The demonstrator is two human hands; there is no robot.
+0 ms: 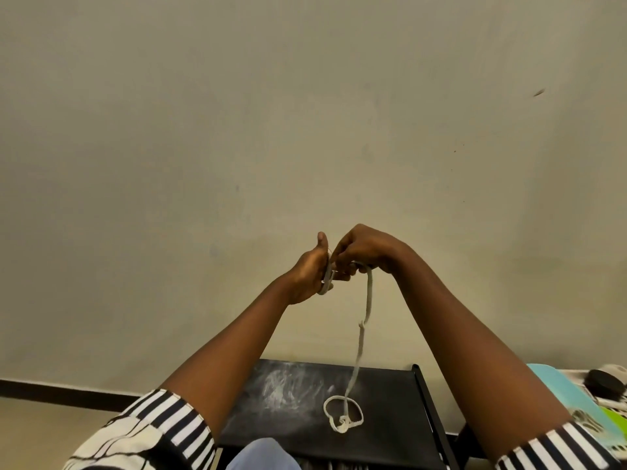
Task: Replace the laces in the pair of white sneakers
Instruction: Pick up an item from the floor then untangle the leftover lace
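You hold the lace [368, 300] up between both hands. Your right hand [363, 252] pinches it in curled fingers. Turns of it wrap your left hand [310, 269], thumb up; whether those fingers are clenched I cannot tell. Below your fingers it hangs to a loose coil on the black table [390, 385]. You seem to be bundling it; next, feed slack up evenly.
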